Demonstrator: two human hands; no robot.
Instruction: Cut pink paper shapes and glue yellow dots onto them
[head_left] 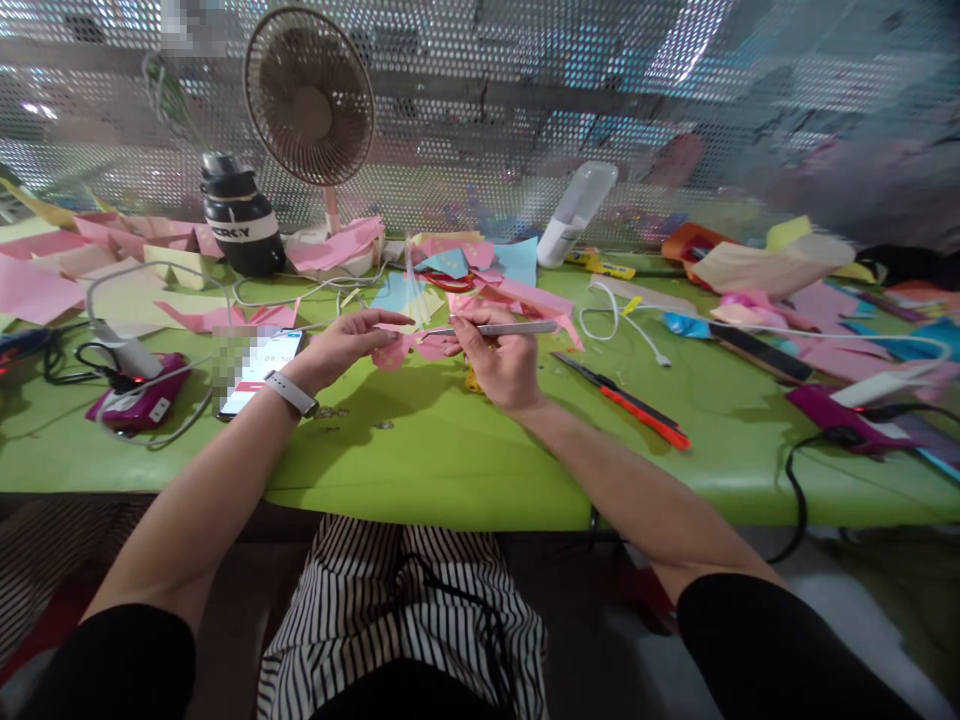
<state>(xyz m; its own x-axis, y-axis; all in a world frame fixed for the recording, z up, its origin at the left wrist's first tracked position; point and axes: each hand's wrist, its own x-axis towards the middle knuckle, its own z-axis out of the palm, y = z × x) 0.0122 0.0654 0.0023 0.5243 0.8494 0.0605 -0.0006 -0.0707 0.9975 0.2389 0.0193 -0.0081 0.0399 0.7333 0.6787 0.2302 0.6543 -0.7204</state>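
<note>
Gripping a slim metal tool (517, 328), the right hand (504, 365) has its fingers clamped on the shaft, the narrow end aimed leftward at a pink paper piece (388, 354) that lies between the two hands, above the green tabletop (450, 465). The left hand (346, 345), with a pale wristband (291, 393) at its wrist, reaches over that piece from the other side; whether its fingers pinch the paper, I cannot tell. A phone (264, 375) lies just left of this wrist. Right of the right hand rests a red-and-black cutter (637, 410), while a fan (309, 105) stands behind, beside a black bottle (241, 222).
</note>
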